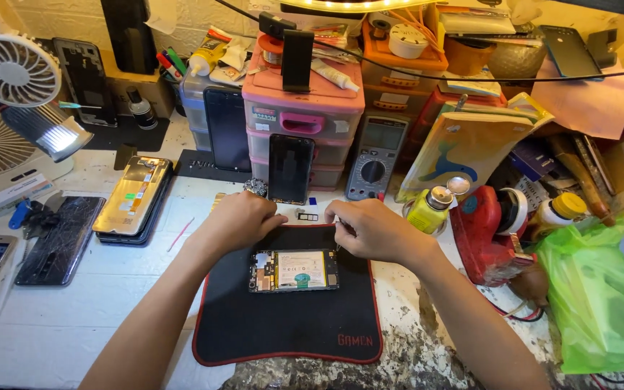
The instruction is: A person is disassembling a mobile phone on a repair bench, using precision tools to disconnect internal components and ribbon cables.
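Observation:
An opened phone (pixel 295 270) with its back off lies flat on a black mat with a red edge (pixel 290 325). My left hand (pixel 238 220) rests curled at the mat's far left edge, just beyond the phone. My right hand (pixel 368 227) hovers at the mat's far right, fingers pinched on a thin metal tool that points down toward the phone's right end. A small SIM tray (pixel 308 215) lies on the table between the two hands.
Phone screens (pixel 133 198) and a cracked panel (pixel 61 240) lie at left, by white fans (pixel 9 72). Pink drawers (pixel 301 123), a leaning black phone (pixel 290 168) and a multimeter (pixel 375 155) stand behind. A yellow bottle (pixel 427 209), a red tool (pixel 487 231) and a green bag (pixel 595 296) crowd the right.

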